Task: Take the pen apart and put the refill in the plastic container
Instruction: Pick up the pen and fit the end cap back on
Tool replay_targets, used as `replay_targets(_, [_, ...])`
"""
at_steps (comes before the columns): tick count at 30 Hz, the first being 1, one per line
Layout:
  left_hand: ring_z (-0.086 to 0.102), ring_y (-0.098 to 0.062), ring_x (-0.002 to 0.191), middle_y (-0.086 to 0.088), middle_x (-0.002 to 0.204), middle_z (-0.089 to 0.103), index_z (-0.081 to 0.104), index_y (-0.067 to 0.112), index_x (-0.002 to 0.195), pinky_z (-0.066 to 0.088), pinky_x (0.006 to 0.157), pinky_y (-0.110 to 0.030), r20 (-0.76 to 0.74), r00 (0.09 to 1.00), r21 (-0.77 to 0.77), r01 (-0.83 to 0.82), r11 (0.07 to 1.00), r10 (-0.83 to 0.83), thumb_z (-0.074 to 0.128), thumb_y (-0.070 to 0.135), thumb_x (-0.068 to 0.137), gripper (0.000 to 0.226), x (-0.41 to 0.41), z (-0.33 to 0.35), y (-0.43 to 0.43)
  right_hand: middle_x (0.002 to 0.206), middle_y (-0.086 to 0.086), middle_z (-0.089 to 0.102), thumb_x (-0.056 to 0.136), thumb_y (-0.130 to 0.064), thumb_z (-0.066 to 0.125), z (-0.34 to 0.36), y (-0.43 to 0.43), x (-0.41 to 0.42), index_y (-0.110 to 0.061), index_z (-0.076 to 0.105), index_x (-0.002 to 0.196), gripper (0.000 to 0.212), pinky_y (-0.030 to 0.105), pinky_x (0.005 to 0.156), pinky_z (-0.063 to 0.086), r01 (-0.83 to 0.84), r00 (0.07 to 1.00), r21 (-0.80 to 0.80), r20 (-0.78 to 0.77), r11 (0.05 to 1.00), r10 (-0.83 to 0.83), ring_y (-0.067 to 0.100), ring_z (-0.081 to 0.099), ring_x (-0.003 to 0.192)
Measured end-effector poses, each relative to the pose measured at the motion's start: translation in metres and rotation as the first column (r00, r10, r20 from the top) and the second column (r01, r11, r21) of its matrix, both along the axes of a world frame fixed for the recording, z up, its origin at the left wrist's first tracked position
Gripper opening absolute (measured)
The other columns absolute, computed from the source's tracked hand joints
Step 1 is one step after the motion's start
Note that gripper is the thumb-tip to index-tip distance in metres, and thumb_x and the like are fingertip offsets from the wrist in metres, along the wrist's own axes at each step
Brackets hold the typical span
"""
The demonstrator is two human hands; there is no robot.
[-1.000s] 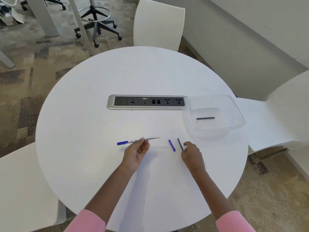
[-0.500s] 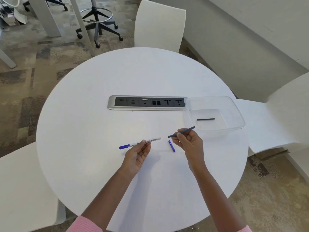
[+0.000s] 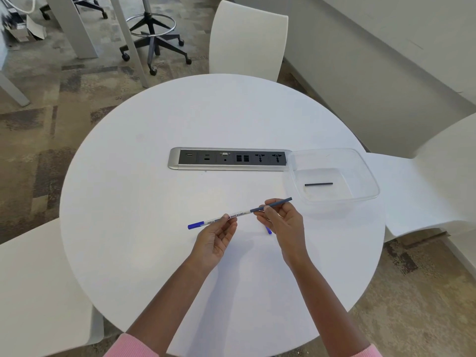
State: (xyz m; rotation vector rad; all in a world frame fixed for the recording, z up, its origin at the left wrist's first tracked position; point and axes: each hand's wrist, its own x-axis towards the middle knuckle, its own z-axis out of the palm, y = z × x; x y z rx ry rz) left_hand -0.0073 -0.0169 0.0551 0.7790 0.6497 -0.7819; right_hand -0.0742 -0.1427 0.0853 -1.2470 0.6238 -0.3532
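Note:
My left hand (image 3: 215,240) pinches a white whiteboard pen barrel (image 3: 238,215) with a blue cap at its left end, held just above the table. My right hand (image 3: 280,220) grips a dark grey refill (image 3: 279,202), whose left tip meets the barrel's open right end. A small blue end plug (image 3: 268,230) lies on the table, partly hidden under my right hand. The clear plastic container (image 3: 365,173) sits to the right with another dark refill (image 3: 318,184) lying flat inside it.
A silver power socket strip (image 3: 228,159) is set into the round white table (image 3: 154,176), touching the container's left rim. White chairs stand at the far side (image 3: 247,39), right (image 3: 438,181) and near left (image 3: 38,292). An office stool (image 3: 152,32) stands beyond.
My right hand picked the grey refill up off the table and brought it left until its tip met the barrel's open end. My left hand stayed holding the barrel.

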Motion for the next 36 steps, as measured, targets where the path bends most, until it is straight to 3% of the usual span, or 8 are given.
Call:
replay_targets(15, [0.068, -0.016, 0.051, -0.012, 0.056, 0.07, 0.061, -0.004, 0.079, 0.058, 0.05, -0.022, -0.028, 1.0, -0.031, -0.011, 0.999, 0.01, 0.055, -0.001, 0.086, 0.01, -0.003, 0.002, 0.002, 0.091, 0.014, 0.061, 0.089, 0.001, 0.047, 0.0, 0.001, 0.001, -0.011, 0.057, 0.084, 0.017, 0.014, 0.064, 0.056, 0.064, 0.998, 0.043, 0.022, 0.997, -0.065, 0.008, 0.069, 0.066])
replay_targets(22, [0.068, -0.016, 0.051, -0.011, 0.056, 0.07, 0.061, -0.003, 0.079, 0.057, 0.051, -0.022, -0.015, 1.0, -0.036, -0.01, 0.999, 0.009, 0.054, -0.001, 0.086, 0.01, -0.003, 0.002, 0.002, 0.086, 0.013, 0.063, 0.088, 0.001, 0.048, -0.006, 0.003, 0.0, -0.011, 0.058, 0.083, 0.017, 0.015, 0.065, 0.055, 0.018, 1.0, 0.008, -0.001, 1.0, -0.018, 0.01, 0.069, 0.067])
replay_targets(28, [0.069, -0.016, 0.052, -0.012, 0.057, 0.07, 0.061, -0.004, 0.079, 0.058, 0.051, -0.023, -0.026, 1.0, -0.059, -0.009, 0.998, 0.008, 0.056, -0.001, 0.085, 0.009, -0.005, 0.002, 0.001, 0.09, 0.0, 0.063, 0.085, -0.004, 0.053, -0.01, 0.004, 0.001, -0.02, 0.06, 0.089, 0.018, 0.03, 0.079, 0.056, -0.133, 0.986, -0.281, -0.135, 0.95, 0.098, 0.021, 0.066, 0.081])
replay_targets(29, [0.069, -0.017, 0.053, -0.013, 0.058, 0.07, 0.061, -0.004, 0.079, 0.058, 0.052, -0.023, -0.035, 0.999, -0.072, -0.018, 0.997, 0.015, 0.056, -0.001, 0.085, 0.009, -0.005, 0.003, 0.0, 0.091, -0.005, 0.063, 0.085, -0.007, 0.054, -0.01, 0.005, 0.002, -0.021, 0.057, 0.098, 0.02, 0.025, 0.078, 0.055, -0.167, 0.979, -0.344, -0.168, 0.924, 0.114, 0.019, 0.065, 0.084])
replay_targets(31, [0.069, -0.018, 0.054, -0.014, 0.059, 0.07, 0.062, -0.004, 0.078, 0.059, 0.054, -0.024, -0.049, 0.998, -0.095, -0.038, 0.995, 0.034, 0.055, -0.002, 0.085, 0.009, -0.004, 0.003, -0.001, 0.094, -0.01, 0.06, 0.085, -0.01, 0.054, -0.012, 0.007, 0.0, -0.025, 0.043, 0.122, 0.041, 0.009, 0.067, 0.049, -0.196, 0.973, -0.438, -0.194, 0.878, 0.12, 0.005, 0.063, 0.082])
replay_targets(32, [0.069, -0.018, 0.054, -0.014, 0.059, 0.07, 0.062, -0.004, 0.078, 0.059, 0.054, -0.024, -0.052, 0.998, -0.105, -0.047, 0.993, 0.041, 0.055, -0.003, 0.085, 0.009, -0.004, 0.004, -0.001, 0.097, -0.01, 0.059, 0.086, -0.009, 0.052, -0.012, 0.009, -0.001, -0.029, 0.033, 0.13, 0.052, 0.008, 0.065, 0.047, -0.196, 0.974, -0.481, -0.193, 0.854, 0.115, -0.001, 0.062, 0.078])
replay_targets(34, [0.07, -0.018, 0.055, -0.014, 0.059, 0.07, 0.062, -0.004, 0.078, 0.058, 0.054, -0.024, -0.057, 0.997, -0.125, -0.059, 0.99, 0.052, 0.055, -0.003, 0.085, 0.01, -0.003, 0.005, -0.001, 0.106, -0.01, 0.056, 0.087, -0.005, 0.046, -0.013, 0.012, -0.005, -0.035, 0.019, 0.137, 0.064, 0.016, 0.072, 0.049, -0.218, 0.974, -0.599, -0.189, 0.771, 0.128, 0.002, 0.061, 0.081])
replay_targets(36, [0.07, -0.018, 0.055, -0.014, 0.059, 0.07, 0.062, -0.004, 0.078, 0.058, 0.053, -0.024, -0.064, 0.996, -0.141, -0.063, 0.988, 0.054, 0.055, -0.003, 0.085, 0.01, -0.003, 0.007, -0.002, 0.115, -0.002, 0.054, 0.089, -0.002, 0.039, -0.013, 0.015, -0.008, -0.032, 0.019, 0.138, 0.061, 0.029, 0.079, 0.051, -0.285, 0.959, -0.722, -0.215, 0.631, 0.187, 0.015, 0.061, 0.092])
